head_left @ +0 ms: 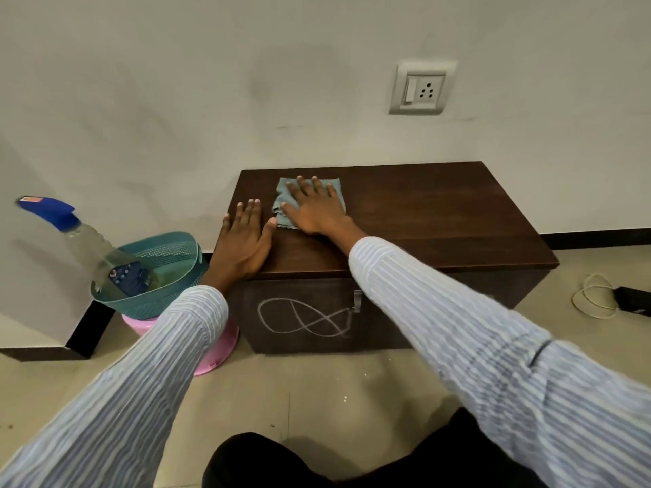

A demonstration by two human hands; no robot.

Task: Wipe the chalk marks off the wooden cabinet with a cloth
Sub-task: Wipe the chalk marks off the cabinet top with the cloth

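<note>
Cabinet: your low dark wooden cabinet (422,220) stands on the floor against the wall, top face toward you.
Cloth: the grey-green cloth (310,191) lies flat on the cabinet top, toward its rear left part.
Right hand: your right hand (315,207) is spread wide, palm down on the cloth, fingers splayed. It presses the cloth rather than gripping it.
Left hand: your left hand (245,237) lies flat and open on the top's left front corner, holding nothing. It appears to serve as a brace.
Chalk marks: a looping white chalk scribble (304,317) remains on the cabinet's front panel, just left of the metal handle (357,300). No chalk is discernible on the top from this view.
Step in hand: judged to be wiping the top surface, with the front not yet started.
Next move: you will need to bring the cloth down over the front edge onto the scribble, press firmly, and sweep across all the loops while your left hand steadies the cabinet.
Nearby: a spray bottle (88,241) leans in a teal basket (165,272) to the left, untouched.
</note>
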